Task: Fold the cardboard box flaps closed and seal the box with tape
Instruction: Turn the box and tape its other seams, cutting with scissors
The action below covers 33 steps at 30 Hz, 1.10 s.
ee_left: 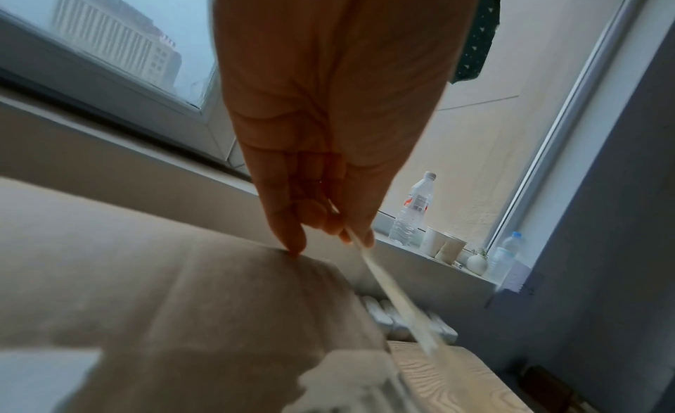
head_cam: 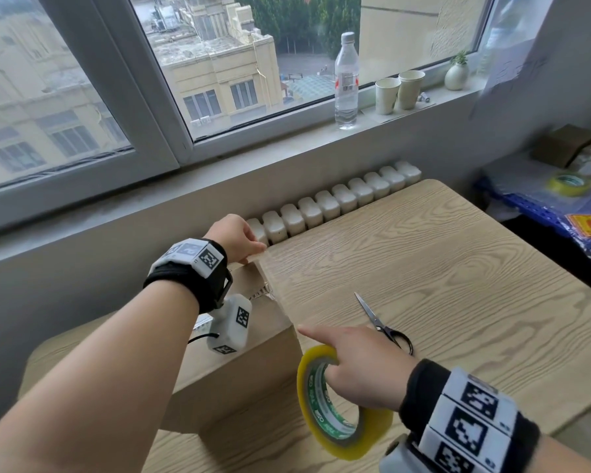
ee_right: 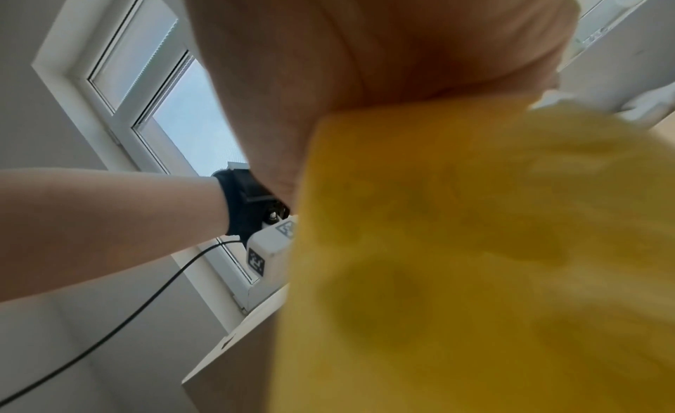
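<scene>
While the left hand (head_cam: 238, 237) pinches the tape end, the right hand (head_cam: 362, 370) grips the tape roll (head_cam: 335, 404) beside the box (head_cam: 239, 380).

The left hand (head_cam: 234, 237) is held out at the far end, its forearm stretched forward, with the fingertips (ee_left: 359, 240) pinched together. The right hand (head_cam: 359, 367) is kept nearer the body, its index finger pointed straight ahead and the other fingers curled under.
</scene>
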Available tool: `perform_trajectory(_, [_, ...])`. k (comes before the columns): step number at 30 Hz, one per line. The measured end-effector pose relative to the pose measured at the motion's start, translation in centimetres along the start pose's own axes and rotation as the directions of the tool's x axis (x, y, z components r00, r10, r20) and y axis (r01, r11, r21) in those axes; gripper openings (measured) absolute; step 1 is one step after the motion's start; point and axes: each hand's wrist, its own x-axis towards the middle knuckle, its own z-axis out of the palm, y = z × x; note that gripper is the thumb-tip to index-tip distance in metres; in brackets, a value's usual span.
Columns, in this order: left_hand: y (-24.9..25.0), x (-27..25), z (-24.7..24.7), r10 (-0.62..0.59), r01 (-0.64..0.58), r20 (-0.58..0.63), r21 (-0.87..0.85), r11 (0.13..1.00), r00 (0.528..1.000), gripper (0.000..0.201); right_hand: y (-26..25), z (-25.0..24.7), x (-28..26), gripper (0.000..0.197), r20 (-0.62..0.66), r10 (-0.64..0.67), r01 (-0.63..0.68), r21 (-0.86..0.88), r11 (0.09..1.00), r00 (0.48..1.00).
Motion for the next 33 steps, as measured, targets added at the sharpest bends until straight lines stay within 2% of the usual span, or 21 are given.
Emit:
perform_trajectory(10, [-0.6, 0.6, 0.2, -0.041, 0.042, 0.012, -0.109, 0.993, 0.999, 0.017, -0.4, 0.0, 0.1, 0.074, -0.001, -0.015, 0.015, -0.043, 0.999, 1.0])
perform_trajectory(16, [-0.8, 0.5, 0.4, -0.042, 0.043, 0.012, -0.135, 0.99, 0.999, 0.017, -0.3, 0.4, -0.2, 0.072, -0.037, -0.034, 0.03, -0.098, 0.995, 0.999])
perform_trajectory(21, [-0.2, 0.4, -0.1, -0.055, 0.05, -0.02, -0.182, 0.982, 0.998, 0.017, -0.2, 0.1, -0.9, 0.068, -0.085, -0.063, 0.057, -0.076, 0.996, 0.994])
perform_trajectory(33, [-0.7, 0.0, 0.8, -0.057, 0.057, 0.0, -0.156, 0.986, 0.998, 0.015, -0.4, 0.6, -1.1, 0.07, -0.064, -0.06, 0.053, -0.103, 0.993, 0.996])
